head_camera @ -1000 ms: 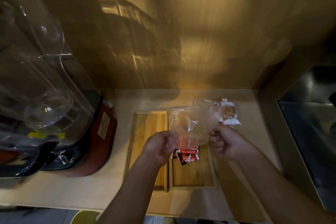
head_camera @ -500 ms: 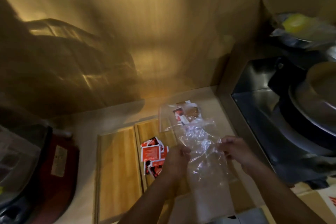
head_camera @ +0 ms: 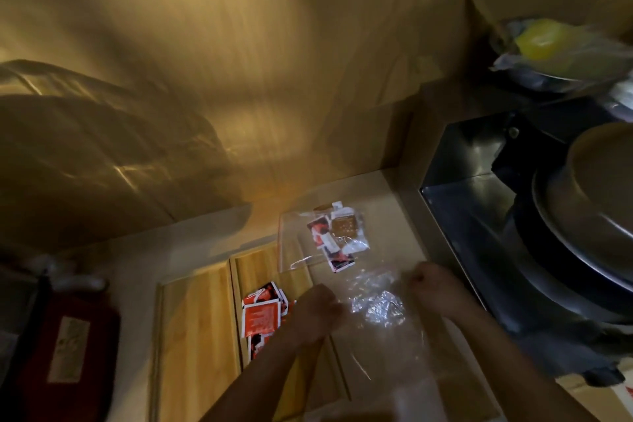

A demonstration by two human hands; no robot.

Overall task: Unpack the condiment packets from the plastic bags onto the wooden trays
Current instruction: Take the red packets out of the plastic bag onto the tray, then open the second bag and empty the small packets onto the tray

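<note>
1. Left hand (head_camera: 317,313): clenched on the left edge of an empty plastic bag (head_camera: 380,308); forearm crossing over the right tray (head_camera: 274,257) from the bottom of the view.
2. Right hand (head_camera: 430,284): closed into a fist on the right edge of the same bag, near the metal sink (head_camera: 479,216).
3. Empty plastic bag: stretched and crumpled between both hands, hanging down toward the bottom of the view; clear, with bright creases just right of the left hand.
4. Red packets (head_camera: 262,313): piled loose on the right tray, just left of the left hand and partly hidden by its wrist; red and white print, text unreadable.
5. Second bag (head_camera: 329,236): flat on the counter (head_camera: 383,212), beyond both hands and apart from them, its near-left corner overlapping the far end of the right tray; several packets inside, red, white and one brown.
6. Left tray (head_camera: 195,336): side by side with the right tray, touching along the long edge; bare wood showing.
7. Red appliance (head_camera: 65,349): at the left edge of the counter, well apart from both hands.
8. Sink contents: stacked metal pans (head_camera: 589,233) at the right edge; a bowl with something yellow under plastic wrap (head_camera: 544,41) on the ledge above.
9. Image quality: dim and motion-blurred; finger positions on the bag not resolvable.
</note>
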